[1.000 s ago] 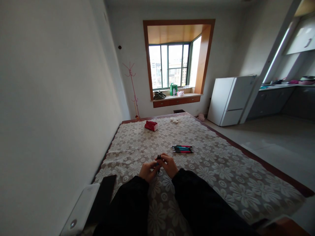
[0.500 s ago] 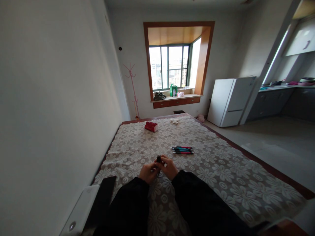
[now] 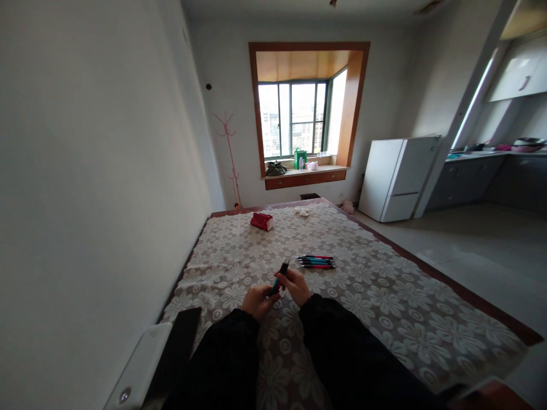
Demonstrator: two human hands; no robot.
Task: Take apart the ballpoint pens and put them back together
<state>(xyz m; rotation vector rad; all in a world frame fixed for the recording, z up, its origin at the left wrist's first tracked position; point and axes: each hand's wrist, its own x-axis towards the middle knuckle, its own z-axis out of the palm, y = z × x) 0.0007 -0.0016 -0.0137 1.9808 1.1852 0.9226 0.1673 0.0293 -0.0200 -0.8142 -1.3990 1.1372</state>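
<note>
Between my two hands is a small bundle of pens (image 3: 283, 267), tilted with the black ends up and to the right. Teal shows on the barrels, with a hint of red. My left hand (image 3: 257, 302) pinches the lower end, while my right hand (image 3: 296, 286) grips the bundle higher up. How many pens are in it is hard to make out. Just beyond my right hand, several pens with pink-red and teal barrels (image 3: 316, 262) lie side by side on the patterned tablecloth (image 3: 363, 285).
Farther back on the table lie a red pouch-like packet (image 3: 261, 221) and a small crumpled white item (image 3: 302, 213). At the near left sit a dark flat object (image 3: 179, 341) and a white device (image 3: 139, 364) by the wall. A white fridge (image 3: 397, 179) stands beyond the table's right side.
The pens in my hands have tipped from nearly upright and end-on to a rightward slant, showing their teal barrels. My right hand has shifted slightly; the pens on the table stay put.
</note>
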